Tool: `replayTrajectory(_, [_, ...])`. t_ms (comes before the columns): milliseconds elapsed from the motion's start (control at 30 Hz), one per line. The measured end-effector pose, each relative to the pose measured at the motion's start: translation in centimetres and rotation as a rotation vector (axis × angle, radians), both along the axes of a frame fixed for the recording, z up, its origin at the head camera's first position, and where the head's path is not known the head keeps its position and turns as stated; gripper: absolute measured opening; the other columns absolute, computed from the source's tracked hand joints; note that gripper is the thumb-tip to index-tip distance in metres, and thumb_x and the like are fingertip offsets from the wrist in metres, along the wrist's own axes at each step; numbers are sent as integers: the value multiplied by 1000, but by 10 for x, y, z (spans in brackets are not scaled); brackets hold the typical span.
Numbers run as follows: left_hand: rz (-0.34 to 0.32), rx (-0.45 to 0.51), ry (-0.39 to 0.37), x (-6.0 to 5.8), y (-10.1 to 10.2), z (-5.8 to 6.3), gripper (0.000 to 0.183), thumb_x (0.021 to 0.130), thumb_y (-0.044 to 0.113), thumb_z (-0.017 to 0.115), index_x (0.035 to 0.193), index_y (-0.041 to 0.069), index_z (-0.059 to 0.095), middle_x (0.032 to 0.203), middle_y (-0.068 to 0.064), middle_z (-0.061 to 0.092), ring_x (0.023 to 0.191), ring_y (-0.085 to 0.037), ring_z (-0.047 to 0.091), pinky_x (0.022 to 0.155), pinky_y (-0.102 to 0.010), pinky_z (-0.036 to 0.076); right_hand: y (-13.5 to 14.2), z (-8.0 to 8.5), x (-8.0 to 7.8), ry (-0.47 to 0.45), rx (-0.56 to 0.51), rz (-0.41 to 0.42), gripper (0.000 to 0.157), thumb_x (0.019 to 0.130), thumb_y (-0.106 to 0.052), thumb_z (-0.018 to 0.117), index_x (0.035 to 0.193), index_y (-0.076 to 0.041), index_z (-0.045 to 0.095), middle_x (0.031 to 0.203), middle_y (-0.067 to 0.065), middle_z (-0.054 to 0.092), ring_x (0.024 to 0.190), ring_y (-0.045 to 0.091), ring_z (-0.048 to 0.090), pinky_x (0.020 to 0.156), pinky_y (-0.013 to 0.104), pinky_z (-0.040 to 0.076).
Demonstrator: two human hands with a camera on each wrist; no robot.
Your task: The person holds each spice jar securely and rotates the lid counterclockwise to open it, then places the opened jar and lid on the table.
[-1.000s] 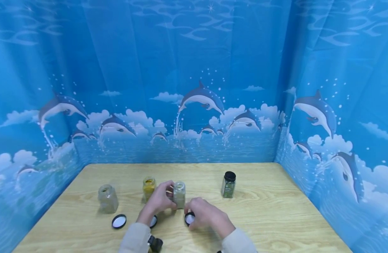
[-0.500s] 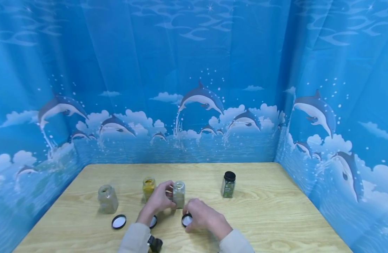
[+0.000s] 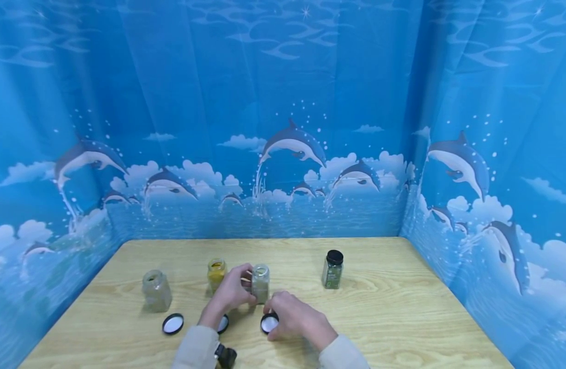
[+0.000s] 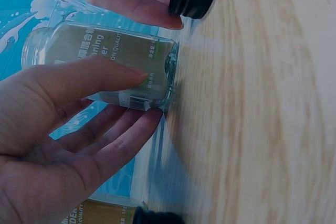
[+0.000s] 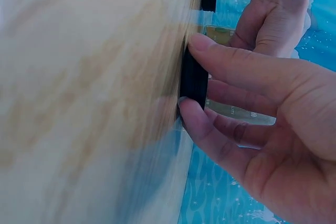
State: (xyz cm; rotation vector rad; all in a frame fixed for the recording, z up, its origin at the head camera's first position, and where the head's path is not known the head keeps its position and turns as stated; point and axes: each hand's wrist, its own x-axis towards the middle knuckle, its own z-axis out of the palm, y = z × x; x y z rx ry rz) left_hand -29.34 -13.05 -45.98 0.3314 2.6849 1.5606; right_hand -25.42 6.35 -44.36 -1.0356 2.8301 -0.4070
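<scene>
My left hand (image 3: 234, 291) grips an uncapped glass seasoning jar (image 3: 260, 285) standing upright on the table. In the left wrist view, the thumb lies across the label of this jar (image 4: 110, 59), with fingers around its other side. Close by on the right, my right hand (image 3: 295, 316) pinches a black lid (image 3: 270, 324) by its rim, white lining upward. The right wrist view has this lid (image 5: 194, 80) between thumb and finger, at the table surface. Just left of my left hand stands an open jar of yellow powder (image 3: 216, 277), partly covered by that hand.
An open jar (image 3: 157, 291) of pale contents stands at the left, with a black lid (image 3: 173, 324) lying before it. Another lid (image 3: 223, 324) shows partly behind the left wrist. A capped jar (image 3: 333, 270) with green contents stands right of centre on the wooden table (image 3: 402, 307).
My right hand has slid a little to the left with the lid, ending nearer the front of the held jar. The left hand and its jar have stayed in place.
</scene>
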Motion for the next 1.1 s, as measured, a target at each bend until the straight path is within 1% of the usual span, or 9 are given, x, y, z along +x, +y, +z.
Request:
replayTrajectory(267, [-3, -11, 10, 0, 0, 0, 55, 57, -17, 79, 107, 3, 65, 107, -17, 71, 97, -29, 73, 86, -44, 65, 0, 0, -1, -12, -4, -3, 46, 68, -27, 95, 108, -12, 76, 95, -4, 72, 84, 2, 59, 78, 16, 55])
replayTrajectory(767, [1, -17, -2, -1, 0, 1, 55, 58, -17, 80, 107, 4, 65, 108, -16, 71, 98, -28, 73, 87, -43, 65, -1, -1, -1, 8, -1, 0, 46, 67, -27, 95, 107, -13, 76, 92, -5, 71, 83, 2, 59, 78, 16, 54])
replayTrajectory(867, [-4, -13, 7, -2, -1, 1, 55, 58, -17, 80, 107, 3, 65, 107, -17, 71, 97, -28, 73, 86, -43, 65, -1, -1, -1, 3, -3, 2, 46, 67, -27, 95, 107, -13, 76, 92, -6, 71, 83, 1, 58, 77, 16, 53])
replayTrajectory(1100, [5, -19, -3, 0, 0, 1, 56, 58, -18, 80, 108, 4, 66, 108, -16, 71, 98, -28, 72, 86, -44, 65, -1, -1, -1, -12, -5, 1, 46, 67, -27, 95, 107, -13, 76, 92, -6, 71, 83, 1, 58, 78, 16, 54])
